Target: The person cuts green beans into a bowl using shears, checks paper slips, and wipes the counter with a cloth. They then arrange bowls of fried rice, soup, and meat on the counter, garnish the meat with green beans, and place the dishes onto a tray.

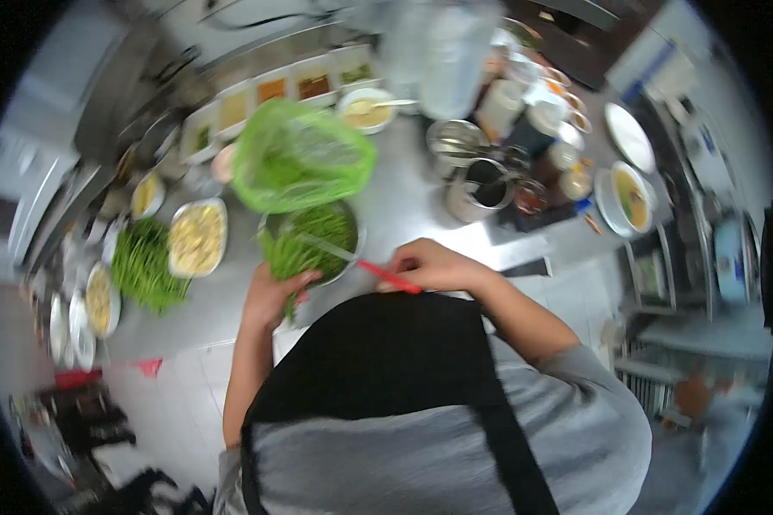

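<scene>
My left hand [273, 293] is closed around a bunch of green stalks [290, 256] at the near left side of a metal bowl [357, 233]. Cut greens [331, 225] fill much of that bowl. With fingers curled, my right hand [434, 268] grips a knife by its red handle [391, 277]. The knife's blade [328, 247] points left and lies across the stalks over the bowl. Just behind the bowl sits a green plastic bag [348, 167] with greens inside.
Left of the bowl are a loose pile of long greens [149, 264] and a white tub of pale yellow pieces [199, 239]. Several seasoning trays [271, 90] line the back. Metal pots [479, 190] and bottles [500, 110] crowd the right. A soup bowl [614, 202] stands farther right.
</scene>
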